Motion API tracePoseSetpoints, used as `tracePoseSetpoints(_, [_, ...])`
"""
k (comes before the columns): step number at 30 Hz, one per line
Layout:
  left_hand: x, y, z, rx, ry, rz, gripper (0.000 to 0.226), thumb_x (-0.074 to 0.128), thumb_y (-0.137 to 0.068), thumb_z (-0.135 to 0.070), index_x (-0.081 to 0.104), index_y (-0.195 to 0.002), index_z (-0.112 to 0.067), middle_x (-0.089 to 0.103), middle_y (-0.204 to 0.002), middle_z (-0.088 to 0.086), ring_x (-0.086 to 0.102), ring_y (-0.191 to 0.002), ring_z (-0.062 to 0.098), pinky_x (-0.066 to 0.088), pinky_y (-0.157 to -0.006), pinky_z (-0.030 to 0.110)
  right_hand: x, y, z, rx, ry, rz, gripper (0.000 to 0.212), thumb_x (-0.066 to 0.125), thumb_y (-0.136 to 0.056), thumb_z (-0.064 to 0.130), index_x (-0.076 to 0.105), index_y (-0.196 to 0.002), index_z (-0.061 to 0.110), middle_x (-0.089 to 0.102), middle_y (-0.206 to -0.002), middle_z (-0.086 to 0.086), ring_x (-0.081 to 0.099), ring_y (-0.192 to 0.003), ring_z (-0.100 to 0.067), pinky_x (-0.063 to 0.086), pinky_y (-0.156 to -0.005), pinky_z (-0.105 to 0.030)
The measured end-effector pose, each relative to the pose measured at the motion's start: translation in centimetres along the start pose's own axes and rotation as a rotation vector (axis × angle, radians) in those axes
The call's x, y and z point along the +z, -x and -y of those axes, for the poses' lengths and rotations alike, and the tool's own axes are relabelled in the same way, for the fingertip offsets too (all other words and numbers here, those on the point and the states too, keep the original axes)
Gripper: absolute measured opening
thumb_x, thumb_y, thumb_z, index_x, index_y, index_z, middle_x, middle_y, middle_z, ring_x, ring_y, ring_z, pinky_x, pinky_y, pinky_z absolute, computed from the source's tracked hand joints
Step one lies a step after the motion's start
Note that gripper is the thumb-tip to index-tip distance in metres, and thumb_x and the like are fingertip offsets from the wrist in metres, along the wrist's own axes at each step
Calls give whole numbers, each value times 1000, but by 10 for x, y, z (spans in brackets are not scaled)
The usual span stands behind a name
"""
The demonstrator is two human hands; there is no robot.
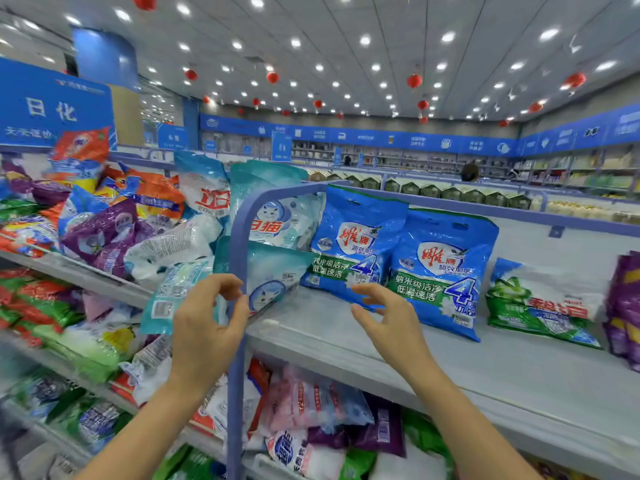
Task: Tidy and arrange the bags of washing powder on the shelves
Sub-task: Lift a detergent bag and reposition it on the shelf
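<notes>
Obs.: our left hand (pixel 207 327) is at the front lip of the grey metal shelf (pixel 450 358), fingers curled into a half-closed C. The thumb tip is at the clear edge of the flat-lying teal-and-white plastic bag with a cat print (pixel 273 278). We cannot tell whether that is a real pinch or only a touch. Our right hand (pixel 391 323) holds nothing; its fingers are spread and loosely bent, just below the near blue plastic bag with a green band (pixel 349 247).

Risks, as we judge them:
- The teal bag lies askew with one corner near the lip. A one-handed tug could pull it off onto the mixed bags on the lower shelf (pixel 311 410).
- The near blue bag and its twin (pixel 443 271) lean back on their bottom edges. A knock from the right hand could slide them forward.
- Slick film and loose powder may let the bag sag out of a light grip.

Surroundings: the lilac-blue metal upright (pixel 239 258) stands between our left hand and the bag and blocks a straight reach. To its left is a loose heap of purple, orange and white bags (pixel 121 230), with one teal bag (pixel 173 296) hanging over the edge. To the right lie a green-and-white bag (pixel 540 303) and purple bags (pixel 623 306).
</notes>
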State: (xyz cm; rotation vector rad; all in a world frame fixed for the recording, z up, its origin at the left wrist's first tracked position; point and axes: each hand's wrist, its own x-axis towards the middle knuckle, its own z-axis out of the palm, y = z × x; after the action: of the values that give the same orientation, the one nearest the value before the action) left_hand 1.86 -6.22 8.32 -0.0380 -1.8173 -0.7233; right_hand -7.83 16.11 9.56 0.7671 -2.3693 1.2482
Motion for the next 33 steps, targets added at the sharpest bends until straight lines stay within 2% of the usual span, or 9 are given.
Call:
tracePoseSetpoints(2, [-28, -2, 27, 4, -164, 13, 33, 57, -80, -32, 57, -100, -6, 58, -90, 5, 51, -85, 14, 40, -79, 19, 18, 7, 17, -46, 24, 18, 26, 62, -87, 22, 63, -114, 24, 65, -110, 11, 57, -104, -6, 44, -92, -27])
tracePoseSetpoints(5, [-38, -4, 54, -58, -367, 175, 69, 49, -75, -59, 56, -116, -4, 58, -109, 12, 53, -102, 30, 44, -88, 43, 34, 10, 32, -103, 55, 8, 26, 62, -88, 23, 62, -114, 25, 63, -109, 13, 56, -106, -5, 40, -89, -18])
tracePoseSetpoints(10, [-30, -28, 90, -80, -398, 356, 82, 34, -73, -70, 64, -116, -7, 58, -122, 11, 51, -116, 30, 35, -100, 43, 78, 0, 60, -150, 121, -7, 27, 61, -88, 21, 62, -115, 23, 61, -115, 14, 52, -108, -2, 32, -88, -6])
tracePoseSetpoints(13, [-11, -45, 99, -36, -275, 405, 68, 37, -75, -68, 65, -98, -11, 63, -101, 5, 56, -100, 27, 33, -91, 38, 99, -8, 65, -89, 82, -74, 25, 62, -88, 19, 62, -112, 26, 61, -111, 18, 52, -105, 2, 31, -87, 1])
tracePoseSetpoints(16, [2, -56, 114, 70, -237, 451, 45, 52, -82, -61, 47, -78, -17, 48, -74, -3, 47, -76, 24, 34, -81, 37, 119, -11, 71, 33, -26, -151, 23, 62, -89, 18, 62, -109, 28, 62, -108, 17, 55, -105, -1, 41, -91, -14])
tracePoseSetpoints(19, [8, -65, 129, 146, -169, 466, 33, 57, -89, -45, 44, -76, -18, 51, -73, 2, 45, -76, 24, 32, -78, 37, 141, -9, 80, 109, -80, -242, 21, 61, -90, 16, 61, -106, 30, 62, -107, 15, 55, -104, 0, 44, -95, -26])
tracePoseSetpoints(24, [6, -74, 137, 21, 102, 363, 26, 54, -95, -20, 46, -72, -13, 52, -62, 6, 50, -61, 35, 31, -56, 38, 167, 2, 99, 133, -92, -367, 28, 61, -90, 15, 58, -99, 40, 62, -103, 23, 55, -101, 7, 44, -94, -23])
tracePoseSetpoints(27, [-4, -88, 139, -43, 280, 248, 30, 52, -96, -14, 42, -68, -15, 36, -51, -9, 36, -47, 22, 22, -50, 33, 175, 6, 109, 92, -20, -406, 30, 60, -89, 12, 59, -105, 38, 62, -107, 23, 55, -103, 8, 42, -93, -16])
tracePoseSetpoints(33, [-33, -139, 137, -8, 493, 50, 32, 43, -99, -21, 56, -75, -5, 42, -53, -2, 33, -47, 5, 24, -47, 23, 188, 2, 130, -53, -33, -464, 26, 58, -90, 11, 63, -111, 25, 64, -113, 19, 56, -111, 0, 41, -94, -13])
